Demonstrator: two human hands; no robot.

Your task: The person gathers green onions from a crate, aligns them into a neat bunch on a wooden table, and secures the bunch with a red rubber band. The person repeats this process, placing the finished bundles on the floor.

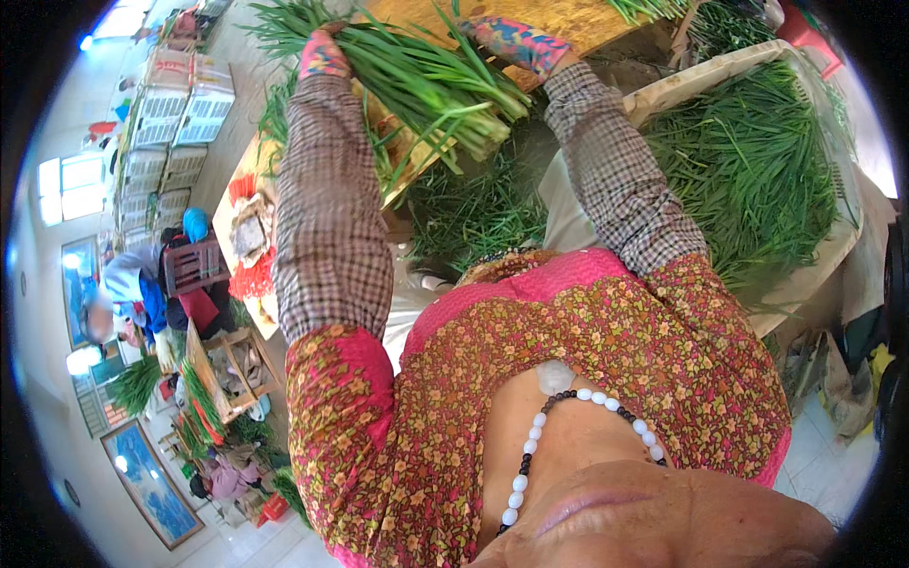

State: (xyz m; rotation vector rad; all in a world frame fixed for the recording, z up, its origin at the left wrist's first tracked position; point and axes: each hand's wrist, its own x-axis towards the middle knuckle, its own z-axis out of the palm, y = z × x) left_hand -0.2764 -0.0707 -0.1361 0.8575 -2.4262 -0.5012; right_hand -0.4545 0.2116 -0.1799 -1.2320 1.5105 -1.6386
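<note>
A bunch of long green leafy stalks, like garlic chives, (426,85) lies slanting over the near edge of a yellow wooden table (596,25), its pale cut ends towards my body. My left hand (325,51), in a patterned pink and blue glove, is at the left side of the bunch near its leafy part; the fingers are mostly hidden by leaves. My right hand (515,42), gloved alike, is just right of the bunch, over the table. Its fingertips are partly behind an upright leaf, so their grip cannot be made out.
A large pale crate (770,284) full of green stalks stands at my right. Loose leaves (476,213) lie below the table edge. Red ties (252,277) and a grey block (248,234) rest on the table's left part. Beyond are stacked white boxes (153,121) and a person in blue (135,277).
</note>
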